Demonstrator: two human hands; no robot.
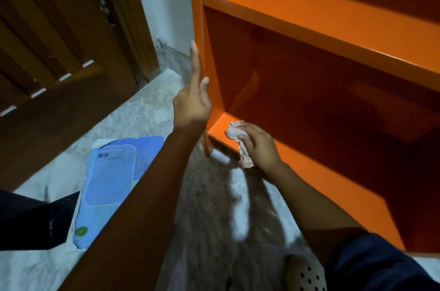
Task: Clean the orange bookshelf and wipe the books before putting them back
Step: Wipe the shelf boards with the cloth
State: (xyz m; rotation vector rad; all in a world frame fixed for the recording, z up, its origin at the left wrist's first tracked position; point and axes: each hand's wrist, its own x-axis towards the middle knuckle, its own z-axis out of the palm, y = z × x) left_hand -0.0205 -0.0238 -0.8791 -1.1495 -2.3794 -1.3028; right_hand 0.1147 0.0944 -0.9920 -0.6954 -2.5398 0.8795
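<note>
Both hands are busy at the orange bookshelf (pixel 309 17). The left hand (pixel 191 105) is lying flat against the left side panel (pixel 202 29), forefinger stretched straight up along the outer face and thumb resting on the front edge. The fingers are straight, not curled, so it looks like a brace to steady the frame while the other hand scrubs. The right hand (pixel 259 145) is gripping a crumpled pale cloth (pixel 234 132), fingers curled over the bunched fabric and pressing it down on the bottom shelf (pixel 321 171), close to the front left corner, with a loose tail of cloth hanging over the front edge. That arm is reaching low and forward, wrist bent down to put weight on the rag; the left arm is stretching out long and angled upward across the floor (pixel 152 110). Every shelf I can see is standing bare, which suits wiping right into the corners. A blue book (pixel 112 171) is lying flat on the floor to the left, well apart from the shelf and partly under the left arm, likely parked there for its own wipe before going back. My guess is the shelf cleaning is under way at the lowest level, with the books yet to be done. A brown wooden door (pixel 59 52) is standing beyond, and a dotted slipper (pixel 304 276) is showing near the bottom.
</note>
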